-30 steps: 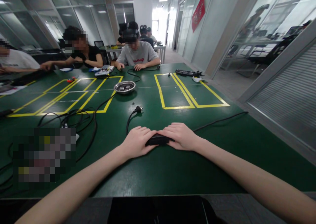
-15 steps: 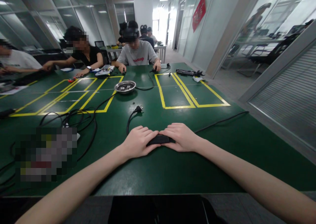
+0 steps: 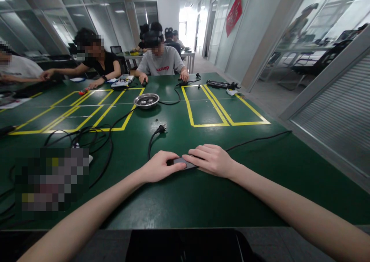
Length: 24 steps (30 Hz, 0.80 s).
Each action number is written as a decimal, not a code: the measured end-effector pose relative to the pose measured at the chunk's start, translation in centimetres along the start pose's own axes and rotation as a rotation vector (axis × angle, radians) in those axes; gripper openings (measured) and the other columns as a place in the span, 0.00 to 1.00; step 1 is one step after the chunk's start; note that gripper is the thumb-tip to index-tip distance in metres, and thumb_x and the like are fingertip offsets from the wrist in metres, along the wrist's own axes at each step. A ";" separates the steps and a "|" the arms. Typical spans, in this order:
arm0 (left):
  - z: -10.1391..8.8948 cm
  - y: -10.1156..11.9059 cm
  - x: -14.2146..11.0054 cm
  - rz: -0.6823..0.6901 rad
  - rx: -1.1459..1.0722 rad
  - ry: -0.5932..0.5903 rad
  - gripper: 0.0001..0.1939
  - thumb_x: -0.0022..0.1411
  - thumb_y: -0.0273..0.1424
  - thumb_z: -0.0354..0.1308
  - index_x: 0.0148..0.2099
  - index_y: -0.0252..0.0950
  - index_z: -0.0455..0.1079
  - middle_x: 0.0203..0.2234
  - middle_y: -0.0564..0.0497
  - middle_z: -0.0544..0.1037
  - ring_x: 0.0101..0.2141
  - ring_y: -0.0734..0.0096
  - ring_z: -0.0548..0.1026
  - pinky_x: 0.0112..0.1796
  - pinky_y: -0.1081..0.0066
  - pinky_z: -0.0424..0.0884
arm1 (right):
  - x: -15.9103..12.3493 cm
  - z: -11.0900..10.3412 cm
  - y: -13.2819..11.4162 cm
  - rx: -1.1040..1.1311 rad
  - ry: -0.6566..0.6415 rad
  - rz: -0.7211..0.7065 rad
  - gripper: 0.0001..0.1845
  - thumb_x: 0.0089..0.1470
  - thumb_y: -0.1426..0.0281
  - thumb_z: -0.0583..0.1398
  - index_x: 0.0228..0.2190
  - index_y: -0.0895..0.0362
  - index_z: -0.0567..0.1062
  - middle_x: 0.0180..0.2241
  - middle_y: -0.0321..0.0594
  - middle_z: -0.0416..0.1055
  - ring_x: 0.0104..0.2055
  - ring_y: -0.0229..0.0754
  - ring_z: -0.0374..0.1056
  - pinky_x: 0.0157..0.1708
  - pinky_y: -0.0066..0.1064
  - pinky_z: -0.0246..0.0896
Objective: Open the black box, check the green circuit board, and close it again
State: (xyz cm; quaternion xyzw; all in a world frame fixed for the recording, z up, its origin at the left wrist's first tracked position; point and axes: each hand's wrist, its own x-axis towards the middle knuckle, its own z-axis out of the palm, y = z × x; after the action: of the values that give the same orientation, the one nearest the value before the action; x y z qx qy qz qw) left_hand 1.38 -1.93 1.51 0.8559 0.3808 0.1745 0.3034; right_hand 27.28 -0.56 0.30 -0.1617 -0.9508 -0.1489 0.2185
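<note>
A dark, oblong power adapter (image 3: 179, 160) is held low over the near middle of the green table (image 3: 162, 204). My left hand (image 3: 158, 168) is closed on its left end, with the thumb lying along the side that faces me. Over the right end curve the fingers of my right hand (image 3: 213, 160), which covers much of that part. A black cord with a plug (image 3: 162, 128) loops out by my left hand, and a thinner cable (image 3: 257, 140) runs off to the right from behind my right hand. Both cable joints are hidden by my hands.
A metal bowl (image 3: 147, 101) holding small metal parts stands beyond the plug. Coiled black cables (image 3: 86, 135) and a blurred-out item (image 3: 53, 181) lie at left. Yellow tape (image 3: 208, 125) marks the table. A black folded tripod-like object (image 3: 221, 85) lies far right. Several people sit across.
The adapter has turned in my hands, and a greyer face now shows. My left fingers have drawn back a little, while the right fingers have moved further over the adapter.
</note>
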 end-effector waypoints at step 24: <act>0.6 -0.9 -0.3 0.231 0.340 0.454 0.28 0.69 0.38 0.60 0.68 0.38 0.64 0.59 0.40 0.75 0.59 0.50 0.71 0.58 0.51 0.66 | -1.5 0.2 3.2 0.226 -0.058 0.553 0.27 0.68 0.60 0.55 0.65 0.50 0.66 0.52 0.48 0.75 0.42 0.50 0.77 0.41 0.41 0.75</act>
State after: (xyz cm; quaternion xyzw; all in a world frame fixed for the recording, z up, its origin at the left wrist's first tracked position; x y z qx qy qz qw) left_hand 1.02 -1.88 0.40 0.8712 0.3626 0.3283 0.0410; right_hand 29.66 2.03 0.10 -0.3933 -0.8871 0.0276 0.2400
